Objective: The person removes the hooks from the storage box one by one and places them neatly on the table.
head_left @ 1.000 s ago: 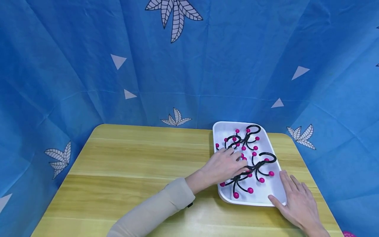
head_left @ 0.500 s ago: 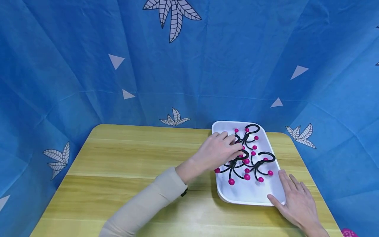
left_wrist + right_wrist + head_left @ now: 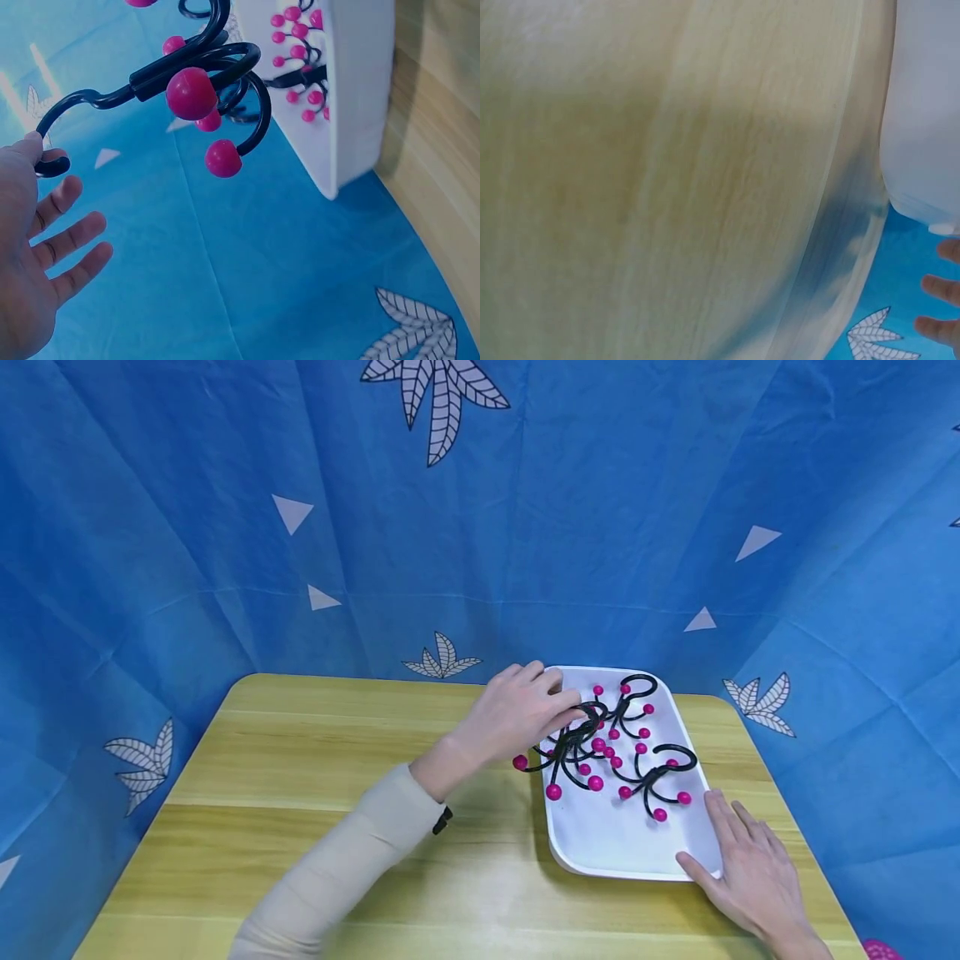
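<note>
My left hand (image 3: 517, 714) pinches the hooked handle of a black claw massager (image 3: 150, 81) between thumb and forefinger; the other fingers are loosely spread. Its curved prongs end in pink balls and hang above the left rim of a white tray (image 3: 630, 852). Partly behind it, another massager lies in the tray, overlapped in the head view. Two more lie in the tray: one at the back (image 3: 621, 708), one at the right side (image 3: 652, 777). My right hand (image 3: 753, 868) rests on the tray's near right corner, fingers straight.
The tray stands on the right part of a wooden table (image 3: 300, 777). A blue curtain (image 3: 480, 527) with leaf patterns hangs behind and at both sides of the table. Something pink (image 3: 881, 950) shows at the bottom right.
My left hand has lifted one massager from the tray's near left and carried it back and leftward, over the left rim. My right hand stays at the corner.
</note>
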Available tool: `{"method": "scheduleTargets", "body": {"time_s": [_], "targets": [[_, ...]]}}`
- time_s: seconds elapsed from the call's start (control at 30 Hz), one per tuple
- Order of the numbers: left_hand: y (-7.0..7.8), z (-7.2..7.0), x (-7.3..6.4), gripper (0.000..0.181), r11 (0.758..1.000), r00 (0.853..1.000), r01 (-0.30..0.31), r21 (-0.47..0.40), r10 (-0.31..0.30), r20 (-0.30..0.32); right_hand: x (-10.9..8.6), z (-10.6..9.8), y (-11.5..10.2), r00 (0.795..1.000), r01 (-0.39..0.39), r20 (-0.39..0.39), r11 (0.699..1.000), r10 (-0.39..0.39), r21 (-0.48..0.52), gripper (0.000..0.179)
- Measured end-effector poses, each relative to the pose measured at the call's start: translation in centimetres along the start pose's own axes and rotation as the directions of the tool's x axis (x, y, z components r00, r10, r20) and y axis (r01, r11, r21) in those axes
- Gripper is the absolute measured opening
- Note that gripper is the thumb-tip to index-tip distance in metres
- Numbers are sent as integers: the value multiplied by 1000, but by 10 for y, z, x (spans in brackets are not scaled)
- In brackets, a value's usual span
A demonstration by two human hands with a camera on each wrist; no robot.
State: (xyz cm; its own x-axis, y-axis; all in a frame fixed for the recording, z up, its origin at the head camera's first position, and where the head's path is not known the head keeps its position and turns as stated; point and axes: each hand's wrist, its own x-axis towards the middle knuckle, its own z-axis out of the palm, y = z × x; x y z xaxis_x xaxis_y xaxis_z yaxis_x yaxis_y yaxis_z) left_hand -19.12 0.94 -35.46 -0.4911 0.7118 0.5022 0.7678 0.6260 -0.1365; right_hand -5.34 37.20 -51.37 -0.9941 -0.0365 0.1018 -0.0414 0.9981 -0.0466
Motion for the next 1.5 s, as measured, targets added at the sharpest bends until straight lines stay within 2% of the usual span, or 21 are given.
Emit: {"method": "scheduleTargets", "body": {"time_s": [0.37,0.67,0.97,1.2,1.5], "targets": [[-34,11,-19,26,999,998,17,46,-20,54,0,0,2,1000,16,-20,1000,-16,8,110],[-53,31,-31,26,998,993,65,-21,-63,99,-1,-1,1,1000,16,-18,1000,-16,10,110],[-65,49,-39,27,996,986,88,-25,-84,141,-1,-2,-1,1000,-1,1,1000,1,6,110],[-73,61,-43,29,994,979,111,-14,-107,173,-1,1,1,1000,15,-23,1000,-15,5,109],[-82,66,-42,33,990,974,143,-19,-137,183,-2,0,1,999,20,-29,1000,-20,3,109]]}}
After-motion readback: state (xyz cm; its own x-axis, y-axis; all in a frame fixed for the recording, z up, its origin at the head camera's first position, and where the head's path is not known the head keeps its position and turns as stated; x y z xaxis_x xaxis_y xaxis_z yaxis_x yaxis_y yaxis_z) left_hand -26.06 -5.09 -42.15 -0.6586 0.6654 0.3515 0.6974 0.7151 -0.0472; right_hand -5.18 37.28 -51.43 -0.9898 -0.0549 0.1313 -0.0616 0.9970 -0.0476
